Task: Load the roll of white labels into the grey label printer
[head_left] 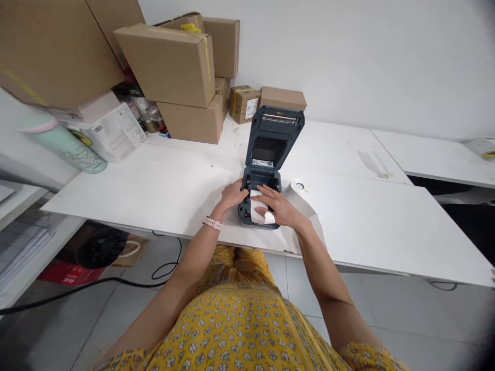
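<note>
A dark blue-grey label printer [274, 135] stands on the table with its lid raised. My left hand [232, 194] is closed on the left edge of its body, thumb over the inner side. Over the open bay is my right hand [279, 206], its fingers and thumb on a strip of white label paper [256, 210]. The strip lies along the bay, and its near end curls up at the front. Part of the paper is hidden under my right fingers. Just right of the printer sits a white paper roll [297, 185], with a loose band of paper [305, 203] trailing towards the table's front edge.
Cardboard boxes [170, 64] are stacked at the back left, and smaller cartons [244, 104] stand behind the printer. A mint-green tumbler [67, 147] leans beside a white box [112, 133] on the left. Black cables [127, 280] run below the white table [166, 190].
</note>
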Available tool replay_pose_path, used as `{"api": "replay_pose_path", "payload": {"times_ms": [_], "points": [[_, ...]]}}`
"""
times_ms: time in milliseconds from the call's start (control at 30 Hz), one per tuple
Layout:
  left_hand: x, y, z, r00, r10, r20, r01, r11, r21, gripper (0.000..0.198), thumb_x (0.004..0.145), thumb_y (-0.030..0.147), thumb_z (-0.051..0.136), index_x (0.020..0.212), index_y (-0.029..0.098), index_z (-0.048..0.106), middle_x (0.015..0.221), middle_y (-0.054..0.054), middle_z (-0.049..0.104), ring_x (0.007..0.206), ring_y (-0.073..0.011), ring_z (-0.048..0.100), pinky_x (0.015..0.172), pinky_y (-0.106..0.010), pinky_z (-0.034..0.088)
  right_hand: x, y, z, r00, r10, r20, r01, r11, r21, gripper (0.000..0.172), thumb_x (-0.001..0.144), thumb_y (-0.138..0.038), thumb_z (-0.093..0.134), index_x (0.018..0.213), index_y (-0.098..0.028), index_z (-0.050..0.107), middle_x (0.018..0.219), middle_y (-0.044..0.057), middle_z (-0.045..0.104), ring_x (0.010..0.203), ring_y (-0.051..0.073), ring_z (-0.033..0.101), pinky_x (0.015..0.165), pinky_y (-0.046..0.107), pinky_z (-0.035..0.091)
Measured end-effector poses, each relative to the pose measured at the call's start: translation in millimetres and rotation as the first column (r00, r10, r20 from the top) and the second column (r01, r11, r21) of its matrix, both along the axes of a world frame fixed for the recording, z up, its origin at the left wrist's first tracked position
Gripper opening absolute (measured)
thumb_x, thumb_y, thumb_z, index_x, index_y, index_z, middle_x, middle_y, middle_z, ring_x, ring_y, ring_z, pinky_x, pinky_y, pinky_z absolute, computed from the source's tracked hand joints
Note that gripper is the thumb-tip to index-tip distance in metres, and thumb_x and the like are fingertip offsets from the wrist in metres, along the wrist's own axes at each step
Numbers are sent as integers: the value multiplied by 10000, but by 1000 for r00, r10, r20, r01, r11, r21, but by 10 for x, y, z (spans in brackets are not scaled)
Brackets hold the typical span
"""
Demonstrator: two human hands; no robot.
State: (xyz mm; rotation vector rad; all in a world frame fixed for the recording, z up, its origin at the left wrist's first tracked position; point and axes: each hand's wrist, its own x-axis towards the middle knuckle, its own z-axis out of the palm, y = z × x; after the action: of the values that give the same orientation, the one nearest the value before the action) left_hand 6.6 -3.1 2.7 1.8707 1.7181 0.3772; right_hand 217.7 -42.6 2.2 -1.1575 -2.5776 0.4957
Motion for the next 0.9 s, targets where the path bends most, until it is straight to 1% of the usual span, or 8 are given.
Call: {"api": "replay_pose_path", "payload": {"times_ms": [100,200,267,333,433,567,733,900], "points": [[3,2,-4,1000,22,19,-22,1000,-3,537,867,261,476,1397,232,563,1310,-98,713,1184,-313,669,975,-397,521,-45,-73,45,999,-41,30,39,997,60,411,1023,-418,499,1374,-248,631,1583,123,473,1472,370,396,1146,600,412],[17,-3,-10,998,49,31,-49,999,-12,552,856,260,488,1401,229,562,1302,-102,717,1174,-311,673,968,-396,522,-106,-154,88,997,-63,44,58,993,100,409,1036,-372,459,1378,-232,634,1433,135,601,1282,353,531,1063,570,476],[31,-13,-25,996,76,45,-75,997,-16,556,850,277,501,1400,228,563,1305,-108,715,1177,-317,670,961,-400,521,-146,-225,88,997,-69,43,64,992,108,422,1049,-339,411,1394,-220,622,1354,135,651,1200,342,571,1027,554,502],[44,-25,-52,992,105,77,-104,994,-20,551,846,315,520,1389,231,567,1307,-106,714,1179,-319,668,955,-398,518,-182,-314,51,995,-95,43,89,988,125,448,1060,-315,353,1409,-200,610,1376,139,650,1217,341,583,1049,553,498],[58,-44,-97,977,146,153,-141,989,-46,530,846,365,534,1358,239,583,1266,-95,730,1133,-307,683,925,-387,522,-223,-460,-51,986,-165,26,158,974,164,479,1065,-321,323,1439,-169,580,1492,148,577,1353,351,535,1139,565,448],[61,-54,-135,965,173,198,-164,985,-58,484,852,369,536,1317,256,611,1243,-74,735,1111,-283,684,906,-362,521,-261,-581,-151,978,-208,-26,209,960,186,482,1061,-336,343,1495,-229,520,1546,107,533,1447,344,469,1174,591,422],[62,-52,-180,950,198,243,-193,980,-42,476,850,381,566,1298,230,624,1298,-100,696,1150,-278,660,929,-358,523,-301,-617,-119,967,-253,-11,250,948,197,467,1062,-338,336,1435,-208,585,1534,117,544,1386,360,519,1159,611,417],[68,-42,-285,869,189,457,-176,982,-72,445,821,340,626,1245,206,649,1222,-98,725,1103,-267,673,914,-357,542,-308,-657,-122,965,-263,-18,260,940,221,421,1063,-334,364,1362,-232,643,1486,100,596,1295,324,587,1150,572,427]]}}
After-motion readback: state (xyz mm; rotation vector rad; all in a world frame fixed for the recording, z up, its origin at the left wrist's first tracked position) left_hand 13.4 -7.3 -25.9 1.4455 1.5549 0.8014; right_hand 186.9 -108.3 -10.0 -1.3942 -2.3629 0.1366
